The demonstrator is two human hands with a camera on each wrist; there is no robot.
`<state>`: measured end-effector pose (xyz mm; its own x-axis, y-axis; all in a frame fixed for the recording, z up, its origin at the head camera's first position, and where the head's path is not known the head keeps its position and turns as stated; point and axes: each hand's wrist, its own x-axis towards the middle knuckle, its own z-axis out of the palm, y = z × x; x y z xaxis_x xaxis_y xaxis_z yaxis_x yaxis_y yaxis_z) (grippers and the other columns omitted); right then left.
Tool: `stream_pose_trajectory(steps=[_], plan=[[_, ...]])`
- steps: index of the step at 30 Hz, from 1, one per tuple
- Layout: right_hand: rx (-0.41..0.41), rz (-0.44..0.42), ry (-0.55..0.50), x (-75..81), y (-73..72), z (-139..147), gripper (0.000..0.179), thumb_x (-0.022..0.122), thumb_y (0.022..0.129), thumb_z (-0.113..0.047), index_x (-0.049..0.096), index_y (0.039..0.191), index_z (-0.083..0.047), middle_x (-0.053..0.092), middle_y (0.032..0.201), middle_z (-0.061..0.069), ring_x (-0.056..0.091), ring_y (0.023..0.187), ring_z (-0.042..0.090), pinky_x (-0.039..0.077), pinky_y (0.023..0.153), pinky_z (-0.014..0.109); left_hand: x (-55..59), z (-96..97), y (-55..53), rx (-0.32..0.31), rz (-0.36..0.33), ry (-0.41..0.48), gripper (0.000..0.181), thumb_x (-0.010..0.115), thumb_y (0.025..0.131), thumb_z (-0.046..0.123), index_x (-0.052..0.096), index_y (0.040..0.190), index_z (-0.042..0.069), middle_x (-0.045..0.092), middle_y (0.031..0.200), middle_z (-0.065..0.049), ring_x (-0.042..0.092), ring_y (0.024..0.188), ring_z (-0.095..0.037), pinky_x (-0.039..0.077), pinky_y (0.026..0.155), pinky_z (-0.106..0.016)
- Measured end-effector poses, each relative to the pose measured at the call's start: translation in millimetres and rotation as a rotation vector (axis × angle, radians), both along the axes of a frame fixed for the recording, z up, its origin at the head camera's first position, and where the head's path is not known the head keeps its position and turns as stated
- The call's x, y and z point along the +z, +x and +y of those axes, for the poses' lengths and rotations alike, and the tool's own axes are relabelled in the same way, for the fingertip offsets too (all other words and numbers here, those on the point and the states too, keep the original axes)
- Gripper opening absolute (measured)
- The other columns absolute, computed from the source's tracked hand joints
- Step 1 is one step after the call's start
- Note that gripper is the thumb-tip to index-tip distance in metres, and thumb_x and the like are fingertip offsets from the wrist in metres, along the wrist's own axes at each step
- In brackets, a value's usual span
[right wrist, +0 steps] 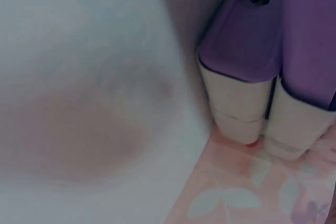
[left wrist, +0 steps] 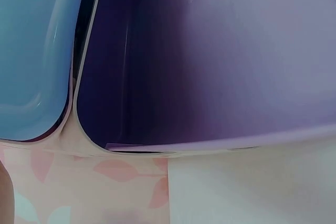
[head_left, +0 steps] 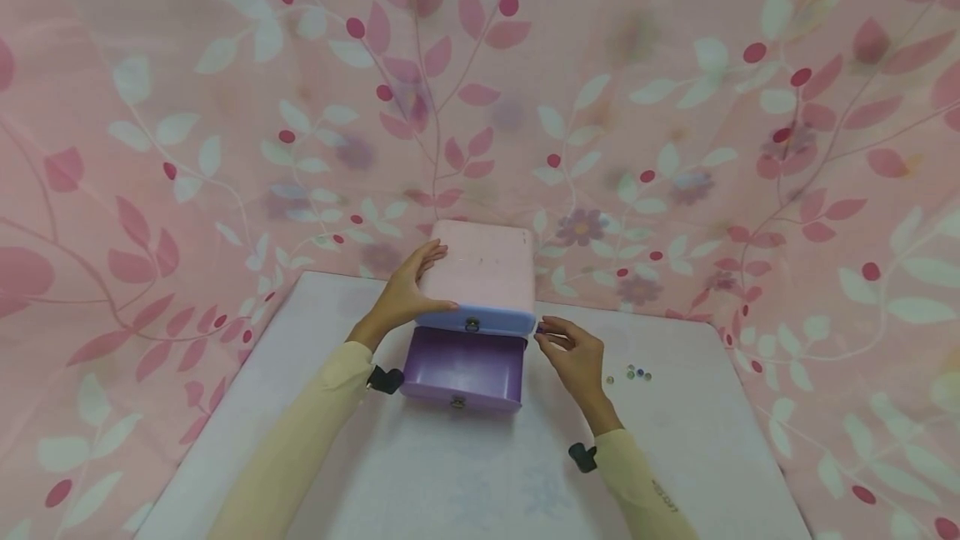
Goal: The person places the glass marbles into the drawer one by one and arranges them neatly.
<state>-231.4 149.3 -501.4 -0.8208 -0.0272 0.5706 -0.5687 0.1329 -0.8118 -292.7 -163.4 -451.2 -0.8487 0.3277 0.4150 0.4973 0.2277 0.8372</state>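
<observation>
Pink fabric (head_left: 480, 98) printed with leaves, berries and flowers forms the backdrop behind and at both sides of the white tabletop (head_left: 615, 490). A drawer unit (head_left: 483, 263) with a pale pink top stands at the back edge of the tabletop, near the middle of that edge. Its upper drawer (head_left: 498, 322) has a blue front with a metal ring pull (head_left: 472, 324) and is pushed in. Directly below, a purple drawer (head_left: 465, 363) is pulled out toward the front edge of the tabletop. The right wrist view shows a closed purple drawer front (right wrist: 244, 32), also with a ring pull, next to the tabletop surface.

Left hand (head_left: 405, 294): extended, laid against the left side of the unit; the thumb rests along the front edge of the top, the fingers at its left edge. Right hand (head_left: 576, 354): thumb and fingers pinch a small dark object (head_left: 540, 328) just beside the unit's front right corner; the object is too small to identify. Several small round beads (head_left: 640, 372) lie on the tabletop to the right of this hand, toward the right edge. Both arms wear pale yellow sleeves (head_left: 300, 436), with a black device (head_left: 582, 457) at each wrist.
</observation>
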Motion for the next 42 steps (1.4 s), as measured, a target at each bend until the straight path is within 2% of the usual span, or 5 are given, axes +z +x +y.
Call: stream_pose_trajectory(steps=[7, 12, 21, 31, 42], plan=[[-0.006, 0.044, 0.006, 4.8, 8.2, -10, 0.032, 0.073, 0.072, 0.022, 0.065, 0.103, 0.018, 0.067, 0.096, 0.031, 0.067, 0.085, 0.046, 0.059, 0.074, 0.046, 0.2, -0.2, 1.2, -0.004, 0.001, 0.015, 0.110, 0.093, 0.065, 0.014, 0.027, 0.151, -0.001, 0.041, 0.148, -0.022, 0.036, 0.138, -0.032, 0.027, 0.117, -0.043], [-0.021, 0.049, -0.006, 3.5, 14.1, -13, 0.031, 0.074, 0.072, 0.021, 0.065, 0.102, 0.018, 0.068, 0.095, 0.031, 0.067, 0.085, 0.046, 0.059, 0.074, 0.045, -0.8, -0.3, 1.2, -0.008, 0.015, 0.019, 0.110, 0.093, 0.064, 0.014, 0.027, 0.151, -0.002, 0.041, 0.148, -0.022, 0.036, 0.138, -0.033, 0.026, 0.117, -0.045], [0.053, 0.113, -0.015, 3.6, 22.7, -22, 0.032, 0.073, 0.070, 0.024, 0.065, 0.100, 0.018, 0.067, 0.096, 0.031, 0.067, 0.083, 0.045, 0.059, 0.073, 0.043, 1.3, 0.0, 2.8, -0.006, 0.007, 0.015, 0.109, 0.093, 0.065, 0.015, 0.028, 0.151, -0.001, 0.041, 0.148, -0.021, 0.036, 0.138, -0.033, 0.026, 0.117, -0.044], [0.128, 0.067, 0.024, 1.2, 28.5, -39, 0.029, 0.076, 0.072, 0.019, 0.066, 0.100, 0.017, 0.067, 0.095, 0.029, 0.067, 0.085, 0.046, 0.059, 0.075, 0.044, -0.3, -0.1, 3.9, 0.006, 0.001, 0.015, 0.110, 0.093, 0.064, 0.014, 0.027, 0.151, -0.001, 0.041, 0.148, -0.021, 0.037, 0.138, -0.033, 0.026, 0.117, -0.042], [0.146, 0.007, 0.089, -3.8, 29.8, -54, 0.033, 0.075, 0.072, 0.021, 0.065, 0.103, 0.017, 0.069, 0.094, 0.027, 0.070, 0.080, 0.040, 0.060, 0.072, 0.037, -2.3, 0.9, 1.8, 0.005, 0.019, 0.008, 0.109, 0.093, 0.064, 0.013, 0.028, 0.150, -0.002, 0.042, 0.147, -0.020, 0.037, 0.137, -0.033, 0.026, 0.117, -0.045]])
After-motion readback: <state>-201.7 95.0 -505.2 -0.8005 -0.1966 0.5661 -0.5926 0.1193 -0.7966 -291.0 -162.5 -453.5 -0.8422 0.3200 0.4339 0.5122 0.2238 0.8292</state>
